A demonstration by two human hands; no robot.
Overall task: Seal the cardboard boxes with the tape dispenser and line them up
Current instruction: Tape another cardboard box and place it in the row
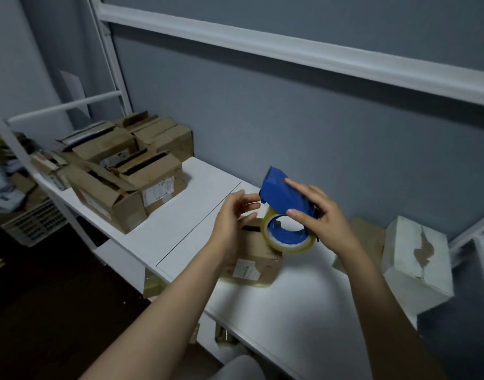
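The right hand [324, 219] grips the blue tape dispenser [280, 192]: its fingers [294, 184] are curled over the top of the blue body and the thumb is clamped on the near side, just above the roll of clear yellowish tape [290, 244]. The left hand [232, 219] is open, with its fingers [249, 200] loosely extended toward the nose of the dispenser. Whether they touch the tape's free end I cannot tell.

Directly below both sets of fingers, on the white table [290, 311], sits a small cardboard box [258, 260] with a dark gap showing along its top, so it looks unsealed. Neither hand rests on it. Well off to the left of the left fingers lies a heap of cardboard boxes [131, 182], several with flaps gaping. To the right of the right hand stands a torn white box [416, 264].

The left fingertips are close to the cutting end and could catch on the blade. The free end of the tape could also fold back onto the roll or stick to the skin. With nothing holding it, the small box would likely slide or tip once the dispenser presses down and pulls, leaving the seam crooked.

The small box carries a white shipping label [245, 270], and the heap shows another label [157, 192]. The print on both is too blurred to read. No brand shows on the dispenser.
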